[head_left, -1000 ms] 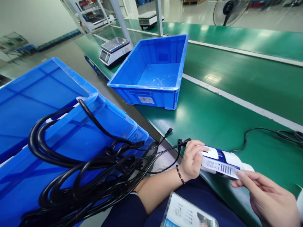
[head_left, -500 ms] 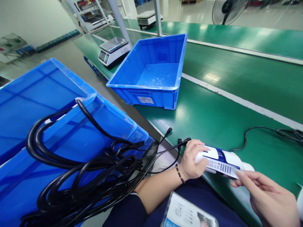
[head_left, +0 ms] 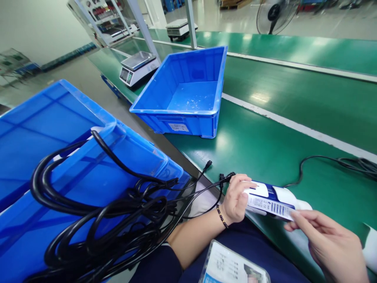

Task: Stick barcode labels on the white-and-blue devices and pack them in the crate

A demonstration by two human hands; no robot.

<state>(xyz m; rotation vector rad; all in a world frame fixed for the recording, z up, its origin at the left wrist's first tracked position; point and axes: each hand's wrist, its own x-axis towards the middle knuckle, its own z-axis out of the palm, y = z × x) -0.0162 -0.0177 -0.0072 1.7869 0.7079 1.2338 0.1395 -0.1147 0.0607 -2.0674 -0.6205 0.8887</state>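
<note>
Left hand: the left hand (head_left: 235, 198) wraps around the near end of a white and blue device (head_left: 284, 195), with the thumb bent close to the end of a printed strip.
Right hand: the right hand (head_left: 332, 239) pinches the other end of the printed strip (head_left: 265, 205) between thumb and finger, in a narrow grip.
Device: it lies between the two hands, over the edge of the green table (head_left: 253, 153); whether it rests on the table or is held up, one cannot tell.
Strip: it runs along the side of the device that faces the person; how much of it is stuck down is too hard to see.
Good hold: the left hand does best to grip firmly, so the device does not roll or tip.
Good strip work: the right hand should go gently and hold the strip straight; a hard tug could wrinkle or tear it.
Thumb care: light, even pressing seems best, so the strip lies flat with no bumps.
Black cables: a big heap of black cables (head_left: 159, 204) lies to the left of the left hand, and black plugs (head_left: 225, 179) sit just beside its fingers; a snag there could jerk the device.
Blue bin: a blue bin (head_left: 191, 122) stands on the table, beyond the left hand.
</note>
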